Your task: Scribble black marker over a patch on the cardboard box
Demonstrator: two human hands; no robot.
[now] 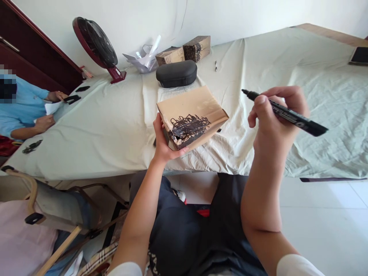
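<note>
Above the near part of the cloth-covered desk (100, 130), I see from my distant post a brown cardboard box (198, 101), held tilted in front of the body. The left hand (164, 145) grasps it from its left near corner, with the thumb at the left side and other fingers along the lower edge. On the pale upper face of the box, dark looped scribbles (195, 122) gather near one edge and thicken there into an almost solid patch; the corner below them looks rough, with light spots. A shiny band lies toward the box's right end.

The right hand (276, 109), well apart from the box, grips a black marker (301, 119) whose dark tip points left toward it.

The underside of the box is hidden from me, and most of the left palm also. Small dark pieces show beside its lower edges; perhaps they are one object lying behind it. Farther back, a black case (176, 74) covers part of another box (198, 48). At left, a co-worker's blue sleeve (17, 111) is cut by the frame.
</note>
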